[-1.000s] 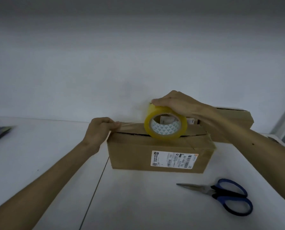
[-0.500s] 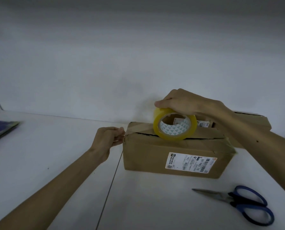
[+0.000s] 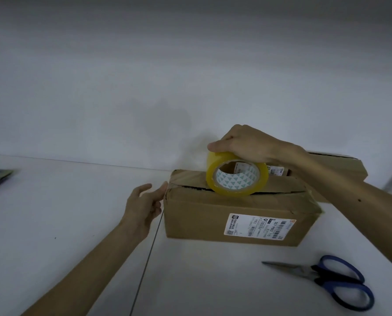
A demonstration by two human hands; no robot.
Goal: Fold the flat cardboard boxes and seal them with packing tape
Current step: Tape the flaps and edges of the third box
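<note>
Now the right hand (image 3: 247, 144) grips the tape roll (image 3: 236, 179) atop the box (image 3: 201, 217); the left hand (image 3: 142, 206) lies spread beside its end. Tape should run centred over the seam (image 3: 190, 187).

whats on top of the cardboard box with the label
A yellow packing tape roll stands on edge over the top seam of the cardboard box, gripped by the right hand. A strip of tape runs from it to the left edge. The seam under the roll is covered.
</note>
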